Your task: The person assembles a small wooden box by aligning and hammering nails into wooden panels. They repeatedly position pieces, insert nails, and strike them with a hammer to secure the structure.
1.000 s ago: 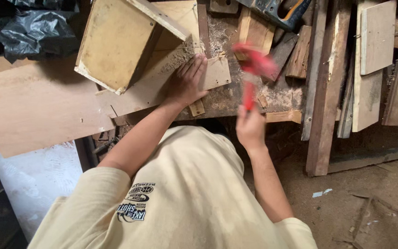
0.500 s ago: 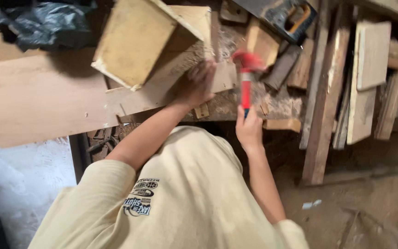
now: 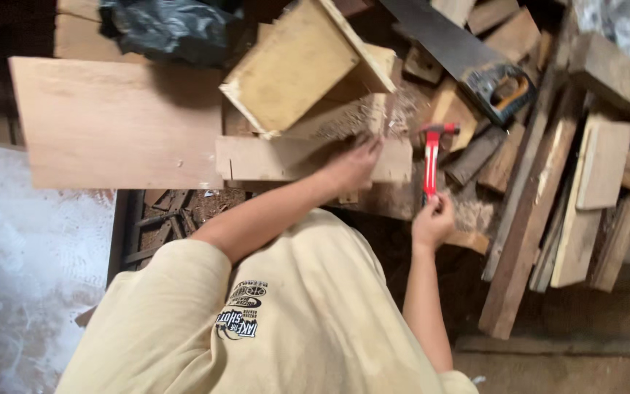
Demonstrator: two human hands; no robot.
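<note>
While the left hand presses flat, fingers spread, on a narrow plywood strip, the right hand is closed around the lower end of a red-handled hammer. The hammer stands nearly upright in the head view, its head just beside the strip's right end — a grip low on the handle gives reach and swing, while the flat palm looks placed to keep the strip from shifting. Whether a nail sits under the fingers cannot be told.

The strip lies across the bench, overlapping the lower edge of a large plywood sheet and touching a tilted yellowish wooden box above it. Sawdust and shavings lie around the fingers. A handsaw rests well off to the right among offcuts and stacked boards — out of the swing's way. A black plastic bag sits at the far edge.
</note>
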